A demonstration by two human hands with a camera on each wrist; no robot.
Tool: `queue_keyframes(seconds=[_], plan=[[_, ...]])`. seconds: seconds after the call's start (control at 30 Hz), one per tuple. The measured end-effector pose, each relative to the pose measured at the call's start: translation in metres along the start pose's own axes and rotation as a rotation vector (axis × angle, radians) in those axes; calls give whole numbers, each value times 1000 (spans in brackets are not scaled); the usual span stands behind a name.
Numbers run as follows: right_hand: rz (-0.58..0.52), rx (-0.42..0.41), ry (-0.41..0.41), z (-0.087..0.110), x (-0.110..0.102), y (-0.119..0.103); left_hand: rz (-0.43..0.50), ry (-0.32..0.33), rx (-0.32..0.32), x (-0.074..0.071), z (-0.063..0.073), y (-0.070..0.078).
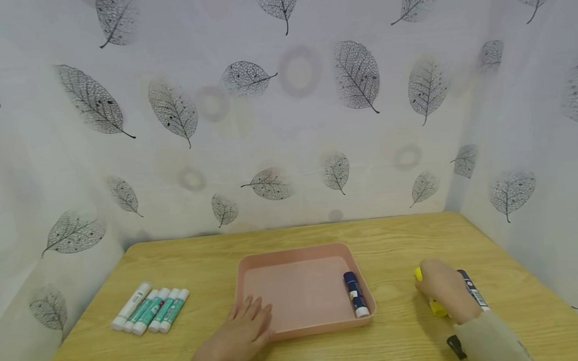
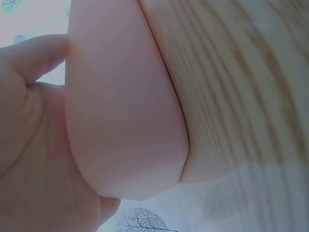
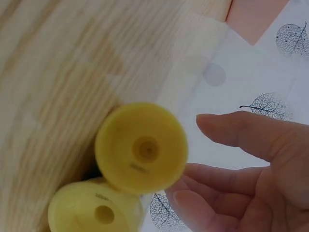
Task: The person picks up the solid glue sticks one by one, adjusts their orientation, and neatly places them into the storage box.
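Note:
My left hand (image 1: 239,331) lies over the near left corner of a pink tray (image 1: 323,328), fingers spread across its rim. In the left wrist view the thumb (image 2: 43,55) touches the tray's edge. At the right, my right hand (image 1: 446,289) is beside yellow glue sticks (image 1: 437,307), partly covering them. The right wrist view shows two round yellow ends (image 3: 164,164); the thumb (image 3: 236,128) is apart from the nearer one, with the fingers partly behind it. Inside the tray, along its right wall, lies a dark blue glue stick (image 1: 354,292) with a white end.
A row of several green-and-white glue sticks (image 1: 152,315) lies at the left, beside a larger white one (image 1: 132,305). Past my right hand is a dark stick with a label (image 1: 474,291). A black object (image 1: 456,347) shows by the right sleeve. Leaf-patterned curtain (image 1: 268,123) surrounds the wooden table.

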State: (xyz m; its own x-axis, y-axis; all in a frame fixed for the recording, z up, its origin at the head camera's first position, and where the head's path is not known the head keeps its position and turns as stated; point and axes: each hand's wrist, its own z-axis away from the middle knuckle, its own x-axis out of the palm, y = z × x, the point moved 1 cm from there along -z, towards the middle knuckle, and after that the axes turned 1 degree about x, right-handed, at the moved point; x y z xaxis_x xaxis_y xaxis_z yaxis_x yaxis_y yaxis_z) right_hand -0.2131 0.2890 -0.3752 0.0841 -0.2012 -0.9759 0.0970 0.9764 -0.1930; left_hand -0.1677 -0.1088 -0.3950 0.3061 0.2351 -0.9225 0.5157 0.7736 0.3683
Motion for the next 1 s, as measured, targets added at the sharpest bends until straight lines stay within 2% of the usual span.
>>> queue_keyframes(seconds=[0.43, 0.67, 1.0], plan=[[-20, -35, -24, -2, 10, 2, -20, 2, -5, -1, 0, 2], [-20, -21, -62, -5, 12, 1, -17, 18, -2, 0, 1, 2], [-7, -36, -63, -6, 13, -1, -19, 18, -2, -1, 1, 1]])
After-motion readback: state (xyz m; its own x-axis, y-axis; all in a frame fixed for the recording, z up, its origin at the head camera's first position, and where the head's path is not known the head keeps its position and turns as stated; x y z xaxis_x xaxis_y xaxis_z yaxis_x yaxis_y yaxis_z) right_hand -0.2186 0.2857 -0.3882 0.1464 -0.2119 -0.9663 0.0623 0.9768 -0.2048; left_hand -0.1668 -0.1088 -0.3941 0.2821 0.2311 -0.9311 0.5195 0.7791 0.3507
